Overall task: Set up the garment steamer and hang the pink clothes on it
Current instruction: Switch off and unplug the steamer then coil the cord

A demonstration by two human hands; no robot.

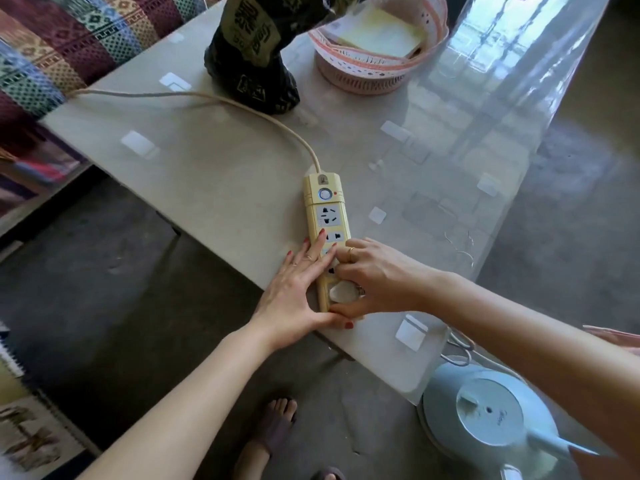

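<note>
The left hand (294,289), fingers flat and together, is holding down the power strip (327,223). The right hand (377,278) is pinching the white plug (341,292) at the strip's near end. The steamer (485,417) is sitting below it. No pink clothes are hanging yet.

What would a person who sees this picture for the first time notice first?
Both hands meet on the long yellow plastic power strip at the near edge of the pale glass-covered table: the left hand lies flat on it while the right hand grips a white plug at its near end. The round pale-blue steamer base stands on the floor, bottom right.
</note>
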